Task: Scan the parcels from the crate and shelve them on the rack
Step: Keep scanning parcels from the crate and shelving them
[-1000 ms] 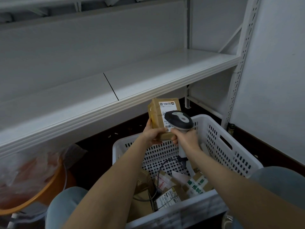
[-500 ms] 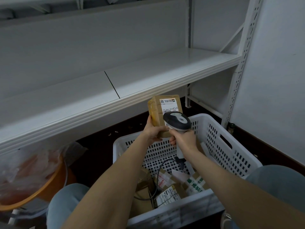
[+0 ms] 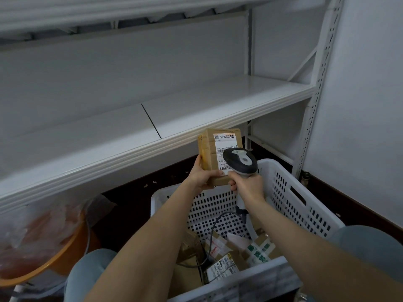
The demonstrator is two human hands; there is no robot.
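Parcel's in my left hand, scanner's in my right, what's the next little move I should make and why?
Probably squeeze the trigger and scan it now. Your left hand holds the parcel upright with its label facing the scanner, and your right hand has the scanner head close over the barcode. Shelving likely comes after.

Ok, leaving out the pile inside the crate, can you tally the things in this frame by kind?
parcel, gripped by the left hand: 1
scanner, gripped by the right hand: 1
white crate: 1
orange basin: 1
rack: 1
Total: 5
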